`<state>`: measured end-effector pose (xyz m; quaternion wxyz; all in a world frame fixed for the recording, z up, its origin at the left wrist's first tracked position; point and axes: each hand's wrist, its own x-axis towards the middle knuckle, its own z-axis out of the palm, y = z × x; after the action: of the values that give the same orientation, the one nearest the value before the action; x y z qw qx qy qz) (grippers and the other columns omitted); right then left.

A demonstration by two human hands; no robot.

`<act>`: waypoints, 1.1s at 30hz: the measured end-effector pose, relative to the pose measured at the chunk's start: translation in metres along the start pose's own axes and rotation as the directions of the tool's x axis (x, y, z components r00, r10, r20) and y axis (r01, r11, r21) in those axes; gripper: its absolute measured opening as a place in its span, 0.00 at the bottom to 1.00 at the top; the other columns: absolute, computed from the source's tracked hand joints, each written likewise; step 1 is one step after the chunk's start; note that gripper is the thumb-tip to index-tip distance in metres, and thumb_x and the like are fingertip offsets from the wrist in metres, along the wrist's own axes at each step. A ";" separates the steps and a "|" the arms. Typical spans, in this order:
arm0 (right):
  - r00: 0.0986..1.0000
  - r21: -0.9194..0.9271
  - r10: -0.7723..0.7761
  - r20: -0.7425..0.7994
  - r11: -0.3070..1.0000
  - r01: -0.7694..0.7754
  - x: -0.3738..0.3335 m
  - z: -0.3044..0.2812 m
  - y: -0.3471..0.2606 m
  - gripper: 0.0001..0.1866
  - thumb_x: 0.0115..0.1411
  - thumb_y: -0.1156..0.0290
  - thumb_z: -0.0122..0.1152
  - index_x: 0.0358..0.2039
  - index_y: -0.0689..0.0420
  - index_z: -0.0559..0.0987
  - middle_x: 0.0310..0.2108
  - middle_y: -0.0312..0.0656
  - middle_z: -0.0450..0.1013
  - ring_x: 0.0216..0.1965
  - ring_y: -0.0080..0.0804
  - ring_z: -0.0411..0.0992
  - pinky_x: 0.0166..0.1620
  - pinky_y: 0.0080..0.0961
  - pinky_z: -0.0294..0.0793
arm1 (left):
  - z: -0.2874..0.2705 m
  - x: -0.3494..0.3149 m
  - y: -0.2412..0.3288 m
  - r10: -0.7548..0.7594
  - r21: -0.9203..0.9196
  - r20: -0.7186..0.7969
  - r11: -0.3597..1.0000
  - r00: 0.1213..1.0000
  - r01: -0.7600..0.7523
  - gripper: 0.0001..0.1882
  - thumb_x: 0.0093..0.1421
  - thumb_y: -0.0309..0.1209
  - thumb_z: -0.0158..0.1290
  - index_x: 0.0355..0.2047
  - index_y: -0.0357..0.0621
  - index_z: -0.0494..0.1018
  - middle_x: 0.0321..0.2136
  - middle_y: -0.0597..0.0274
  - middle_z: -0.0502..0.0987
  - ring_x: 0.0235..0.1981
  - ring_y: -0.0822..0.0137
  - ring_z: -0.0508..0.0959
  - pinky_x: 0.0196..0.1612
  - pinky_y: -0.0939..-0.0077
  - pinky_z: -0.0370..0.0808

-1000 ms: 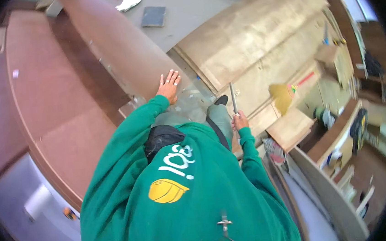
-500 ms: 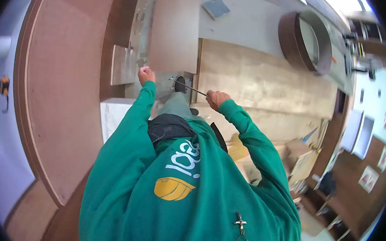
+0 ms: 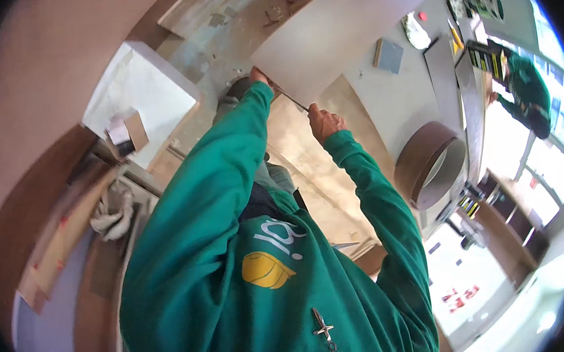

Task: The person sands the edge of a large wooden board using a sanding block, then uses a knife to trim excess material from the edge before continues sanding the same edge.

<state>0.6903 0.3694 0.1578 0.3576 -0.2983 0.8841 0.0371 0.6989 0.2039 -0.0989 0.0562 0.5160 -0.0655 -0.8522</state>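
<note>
A long pale panel [image 3: 342,23] stretches away from me toward the upper right. My left hand [image 3: 260,78] is closed at its near left corner, fingers partly hidden by the board. Close to the panel's other near corner, my right hand [image 3: 325,122] is curled round a thin dark rod [image 3: 301,106]. Only a short length of the rod shows, running along the panel's near edge toward my left hand; its far end cannot be made out.
On the grey worktop to the right lie a blue-grey square block [image 3: 388,56] and a round brown hoop [image 3: 430,164]. A white box [image 3: 138,98] stands at the left. Another person [image 3: 526,91] in green is at the far right.
My view has turned to the right. The panel now slants to the upper right, and my hands are closer together. The rod, earlier plainly seen pointing from my right hand, is now mostly hidden.
</note>
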 end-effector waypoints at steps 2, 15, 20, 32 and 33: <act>1.000 -0.016 0.004 0.024 1.000 -0.003 -0.003 -0.005 0.004 0.12 0.69 0.61 0.44 0.42 0.55 0.69 0.34 0.55 0.79 0.35 0.61 0.77 0.38 0.57 0.74 | 0.021 -0.011 -0.014 0.003 -0.170 0.069 0.985 0.998 0.009 0.23 0.66 0.52 0.44 0.44 0.47 0.77 0.37 0.59 0.82 0.35 0.57 0.84 0.36 0.58 0.83; 1.000 -0.207 0.023 0.010 0.978 -0.020 -0.005 -0.003 0.010 0.09 0.69 0.60 0.43 0.44 0.50 0.65 0.30 0.53 0.79 0.33 0.60 0.78 0.35 0.59 0.74 | 0.044 -0.010 -0.030 0.140 -0.204 -0.144 0.964 0.980 -0.168 0.33 0.67 0.61 0.34 0.49 0.45 0.73 0.37 0.60 0.81 0.33 0.57 0.81 0.35 0.56 0.78; 0.993 -0.278 -0.107 0.045 0.954 0.116 0.037 0.036 -0.005 0.10 0.69 0.61 0.43 0.45 0.51 0.65 0.31 0.55 0.79 0.33 0.62 0.77 0.36 0.59 0.74 | -0.024 0.040 -0.010 0.188 -0.145 -0.191 0.965 0.963 -0.217 0.34 0.67 0.63 0.33 0.50 0.48 0.73 0.39 0.60 0.79 0.29 0.64 0.76 0.24 0.67 0.67; 0.996 -0.167 0.031 0.082 0.986 -0.017 0.010 0.015 0.006 0.11 0.69 0.60 0.45 0.47 0.50 0.65 0.32 0.55 0.79 0.34 0.62 0.77 0.38 0.57 0.75 | 0.001 0.040 -0.047 0.178 -0.135 -0.023 0.974 0.984 -0.180 0.35 0.68 0.63 0.27 0.54 0.52 0.71 0.47 0.67 0.77 0.45 0.63 0.77 0.46 0.56 0.72; 0.994 -0.187 0.067 0.083 0.981 -0.050 -0.001 0.002 0.003 0.12 0.69 0.59 0.45 0.48 0.49 0.65 0.32 0.55 0.79 0.35 0.64 0.77 0.38 0.58 0.75 | 0.003 0.039 -0.056 0.221 -0.111 -0.043 0.968 0.974 -0.225 0.35 0.68 0.64 0.28 0.53 0.53 0.71 0.47 0.67 0.77 0.46 0.62 0.76 0.48 0.57 0.72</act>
<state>0.6906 0.3736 0.1563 0.3661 -0.3021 0.8686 0.1425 0.6772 0.2529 -0.1409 0.1822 0.5141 -0.0732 -0.8350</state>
